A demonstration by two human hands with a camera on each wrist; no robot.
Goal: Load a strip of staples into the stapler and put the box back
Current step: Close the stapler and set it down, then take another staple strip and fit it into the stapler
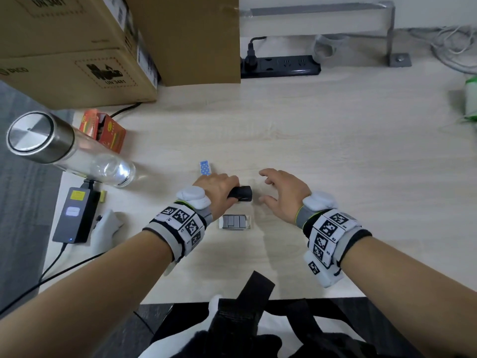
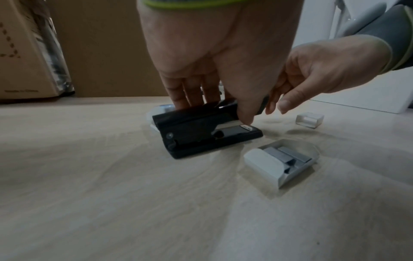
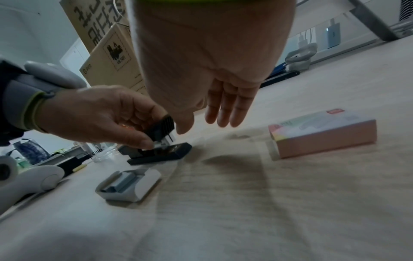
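A black stapler (image 1: 242, 193) (image 2: 201, 134) (image 3: 161, 153) sits on the light wooden table. My left hand (image 1: 227, 188) (image 2: 218, 113) (image 3: 125, 127) grips it from above, fingers over the top and thumb on the near side. In the right wrist view its ribbed top arm stands raised off the base. My right hand (image 1: 268, 187) (image 3: 203, 125) hovers just right of the stapler's front, fingers relaxed and holding nothing. The open white staple tray (image 1: 221, 223) (image 2: 261, 162) (image 3: 147, 180) lies nearer to me, with grey strips inside.
A blue dotted piece (image 1: 205, 168) lies beyond my left hand. A clear sleeve (image 2: 309, 120) and a pastel box with a pink side (image 3: 324, 134) lie to the right. A glass bottle (image 1: 64, 151), orange carton (image 1: 103, 130), black charger (image 1: 74, 215) and cardboard boxes (image 1: 77, 47) crowd the left.
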